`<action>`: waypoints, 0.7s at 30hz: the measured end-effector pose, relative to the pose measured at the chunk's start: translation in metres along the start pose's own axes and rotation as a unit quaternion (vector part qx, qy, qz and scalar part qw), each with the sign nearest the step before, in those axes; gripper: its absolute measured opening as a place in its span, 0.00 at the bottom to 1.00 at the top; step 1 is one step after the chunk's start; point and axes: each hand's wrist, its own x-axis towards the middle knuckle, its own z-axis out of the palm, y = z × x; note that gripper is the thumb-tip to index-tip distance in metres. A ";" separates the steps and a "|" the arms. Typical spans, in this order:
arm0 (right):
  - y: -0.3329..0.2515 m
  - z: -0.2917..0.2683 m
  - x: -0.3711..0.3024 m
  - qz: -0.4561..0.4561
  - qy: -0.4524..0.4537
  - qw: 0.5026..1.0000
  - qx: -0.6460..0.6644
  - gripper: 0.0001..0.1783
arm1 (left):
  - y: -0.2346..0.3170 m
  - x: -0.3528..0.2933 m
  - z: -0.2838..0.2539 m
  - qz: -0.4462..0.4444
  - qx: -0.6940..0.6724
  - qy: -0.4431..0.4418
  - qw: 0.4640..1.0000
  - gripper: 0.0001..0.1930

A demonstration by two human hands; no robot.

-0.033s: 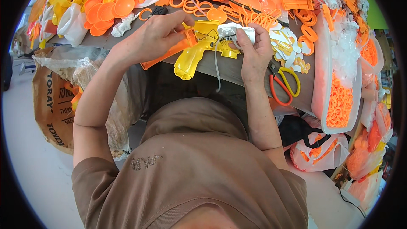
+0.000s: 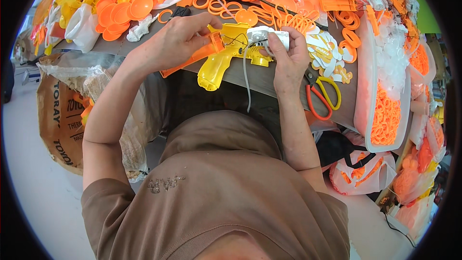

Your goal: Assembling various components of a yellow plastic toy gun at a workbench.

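Observation:
My left hand [image 2: 175,43] grips a yellow toy pistol shell [image 2: 222,60] with an orange barrel [image 2: 192,57], holding it over the grey table edge [image 2: 262,84]. My right hand [image 2: 288,60] presses a small white part [image 2: 263,34] against the top of the shell. Thin dark wires run between the white part and the shell. A clear tube [image 2: 246,84] hangs down from the part toward my brown shirt.
Scissors with orange and yellow handles [image 2: 323,97] lie right of my right hand. A white tray [image 2: 365,91] holds orange rings. Orange and yellow plastic parts [image 2: 125,5] cover the table behind. Sacks [image 2: 60,115] stand at left, and bags of parts [image 2: 361,173] at right.

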 end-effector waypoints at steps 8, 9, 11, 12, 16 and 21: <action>0.012 -0.003 -0.001 -0.035 0.002 0.999 -0.039 0.17 | 0.006 -0.005 0.006 0.029 0.023 0.009 0.999 0.17; 0.014 -0.003 0.000 -0.046 0.001 0.996 -0.073 0.17 | 0.008 -0.006 0.006 0.028 0.023 0.008 0.999 0.17; 0.012 -0.002 -0.001 -0.057 0.001 0.995 -0.077 0.17 | 0.012 -0.008 0.008 0.044 0.064 -0.004 0.997 0.20; 0.011 -0.001 -0.002 -0.069 -0.001 0.994 -0.080 0.18 | 0.008 -0.008 0.011 0.042 0.064 -0.004 0.997 0.20; 0.008 -0.002 -0.001 -0.043 -0.003 0.997 -0.065 0.17 | 0.006 -0.010 0.018 0.112 0.085 0.075 0.987 0.18; 0.010 -0.004 -0.001 -0.021 -0.004 1.000 -0.015 0.17 | 0.008 -0.012 0.020 0.101 0.131 0.041 0.985 0.15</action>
